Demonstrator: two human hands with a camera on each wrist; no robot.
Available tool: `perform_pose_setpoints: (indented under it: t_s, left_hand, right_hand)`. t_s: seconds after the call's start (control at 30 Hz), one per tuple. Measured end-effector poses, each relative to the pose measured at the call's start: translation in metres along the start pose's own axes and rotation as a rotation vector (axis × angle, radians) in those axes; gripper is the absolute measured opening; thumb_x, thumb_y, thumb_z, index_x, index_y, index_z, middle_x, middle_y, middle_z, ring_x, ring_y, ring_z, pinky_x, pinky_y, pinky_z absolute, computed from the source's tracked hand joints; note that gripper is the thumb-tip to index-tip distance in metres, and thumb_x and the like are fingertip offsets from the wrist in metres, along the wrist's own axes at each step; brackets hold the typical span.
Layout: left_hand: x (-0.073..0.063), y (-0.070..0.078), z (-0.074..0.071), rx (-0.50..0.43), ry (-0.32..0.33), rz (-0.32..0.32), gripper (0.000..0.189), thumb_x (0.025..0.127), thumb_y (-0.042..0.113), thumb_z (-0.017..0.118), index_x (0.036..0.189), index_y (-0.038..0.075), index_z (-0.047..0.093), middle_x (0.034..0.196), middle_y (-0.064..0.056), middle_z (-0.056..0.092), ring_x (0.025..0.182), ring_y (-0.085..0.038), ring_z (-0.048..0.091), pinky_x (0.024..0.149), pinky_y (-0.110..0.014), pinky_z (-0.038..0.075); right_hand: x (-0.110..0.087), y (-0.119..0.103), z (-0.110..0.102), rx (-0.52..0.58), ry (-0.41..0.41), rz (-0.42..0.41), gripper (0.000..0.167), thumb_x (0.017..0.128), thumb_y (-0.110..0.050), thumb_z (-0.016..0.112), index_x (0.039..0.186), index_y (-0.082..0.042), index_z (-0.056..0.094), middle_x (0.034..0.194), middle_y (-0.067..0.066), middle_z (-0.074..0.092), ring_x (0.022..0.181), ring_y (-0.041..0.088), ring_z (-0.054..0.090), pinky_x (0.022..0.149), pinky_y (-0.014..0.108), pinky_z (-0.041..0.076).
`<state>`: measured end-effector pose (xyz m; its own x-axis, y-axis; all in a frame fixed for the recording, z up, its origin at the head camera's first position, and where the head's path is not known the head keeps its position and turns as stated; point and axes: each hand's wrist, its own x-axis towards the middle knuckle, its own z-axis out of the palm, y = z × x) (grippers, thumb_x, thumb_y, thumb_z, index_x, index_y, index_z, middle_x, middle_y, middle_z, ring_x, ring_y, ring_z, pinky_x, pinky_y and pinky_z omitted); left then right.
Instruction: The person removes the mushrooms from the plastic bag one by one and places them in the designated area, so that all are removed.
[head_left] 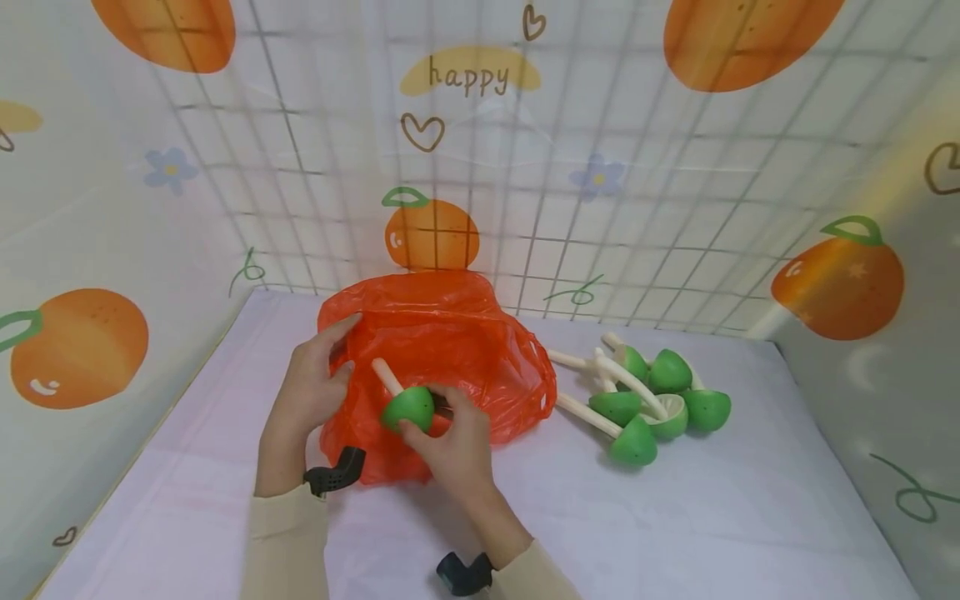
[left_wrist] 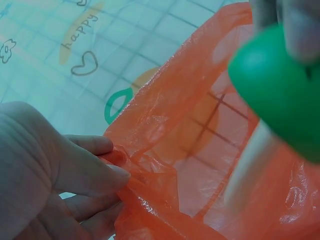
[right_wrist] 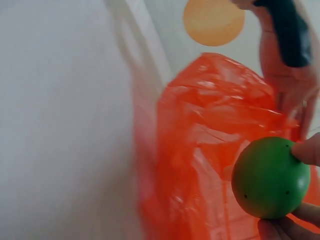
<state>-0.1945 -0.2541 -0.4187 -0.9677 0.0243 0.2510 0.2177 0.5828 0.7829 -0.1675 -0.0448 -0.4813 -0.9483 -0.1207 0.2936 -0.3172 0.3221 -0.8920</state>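
Observation:
A red-orange plastic bag (head_left: 450, 350) lies on the table with its mouth facing me. At its left side my left hand (head_left: 309, 387) pinches the bag's rim, thumb and finger closed on the thin film (left_wrist: 120, 160) in the left wrist view. My right hand (head_left: 457, 442) grips a toy mushroom (head_left: 409, 408) by its green cap, in front of the bag's mouth. Its pale stem (head_left: 386, 377) points up and to the left, over the bag. From the right wrist view the rounded cap (right_wrist: 271, 177) shows a few small dark dots, with fingertips at its edge.
Several more toy mushrooms (head_left: 633, 440) with green caps and cream stems lie piled right of the bag; two stems reach its right edge. A white cloth covers the table (head_left: 660, 533). A printed curtain (head_left: 495, 167) with oranges hangs over a wire grid behind.

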Motion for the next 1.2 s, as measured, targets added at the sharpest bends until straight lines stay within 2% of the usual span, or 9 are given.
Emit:
perform_pose_setpoints:
  t_s: [0.27, 0.47, 0.7, 0.9, 1.1, 1.2]
  left_hand:
    - [0.0, 0.001, 0.001, -0.011, -0.005, -0.003, 0.066, 0.099, -0.01, 0.058, 0.161, 0.009, 0.043, 0.155, -0.018, 0.051, 0.138, -0.039, 0.053, 0.108, -0.054, 0.05]
    - [0.0, 0.001, 0.001, -0.008, -0.006, 0.002, 0.066, 0.099, -0.011, 0.057, 0.16, 0.009, 0.044, 0.155, -0.018, 0.052, 0.137, -0.039, 0.054, 0.109, -0.054, 0.049]
    - [0.0, 0.001, 0.002, 0.002, -0.017, -0.006, 0.067, 0.099, -0.011, 0.056, 0.161, 0.01, 0.042, 0.156, -0.018, 0.05, 0.139, -0.038, 0.052, 0.111, -0.054, 0.048]
    - [0.0, 0.001, 0.004, 0.011, -0.025, -0.011, 0.067, 0.1, -0.01, 0.056, 0.162, 0.01, 0.041, 0.157, -0.018, 0.049, 0.14, -0.039, 0.051, 0.111, -0.055, 0.048]
    - [-0.001, 0.001, 0.003, 0.018, -0.018, -0.017, 0.067, 0.1, -0.01, 0.056, 0.162, 0.01, 0.041, 0.157, -0.019, 0.049, 0.141, -0.04, 0.05, 0.11, -0.055, 0.048]
    - [-0.001, 0.001, 0.004, 0.016, -0.017, -0.018, 0.067, 0.1, -0.01, 0.056, 0.162, 0.01, 0.041, 0.157, -0.019, 0.049, 0.141, -0.041, 0.05, 0.11, -0.055, 0.048]
  right_hand:
    - [-0.006, -0.013, -0.03, -0.032, 0.057, -0.03, 0.052, 0.083, -0.018, 0.088, 0.129, -0.007, 0.068, 0.122, 0.004, 0.071, 0.109, 0.025, 0.068, 0.093, 0.051, 0.061]
    - [-0.01, -0.019, -0.052, -0.062, 0.11, -0.054, 0.051, 0.083, -0.015, 0.089, 0.128, -0.007, 0.069, 0.12, 0.003, 0.072, 0.107, 0.024, 0.07, 0.092, 0.047, 0.062]
    - [-0.012, -0.022, -0.081, -0.038, 0.199, -0.104, 0.051, 0.08, -0.008, 0.091, 0.127, -0.003, 0.071, 0.118, 0.006, 0.074, 0.105, 0.024, 0.072, 0.095, 0.047, 0.061]
    - [-0.014, -0.027, -0.104, -0.028, 0.251, -0.116, 0.051, 0.08, -0.006, 0.091, 0.127, -0.002, 0.072, 0.119, 0.006, 0.074, 0.105, 0.024, 0.072, 0.096, 0.039, 0.06]
    - [-0.016, -0.03, -0.121, 0.019, 0.302, -0.137, 0.047, 0.08, -0.002, 0.089, 0.125, -0.003, 0.073, 0.121, 0.006, 0.072, 0.107, 0.022, 0.07, 0.097, 0.023, 0.056]
    - [-0.017, -0.032, -0.13, 0.035, 0.328, -0.145, 0.048, 0.08, 0.001, 0.088, 0.125, -0.003, 0.072, 0.122, 0.007, 0.072, 0.107, 0.022, 0.07, 0.097, 0.021, 0.056]
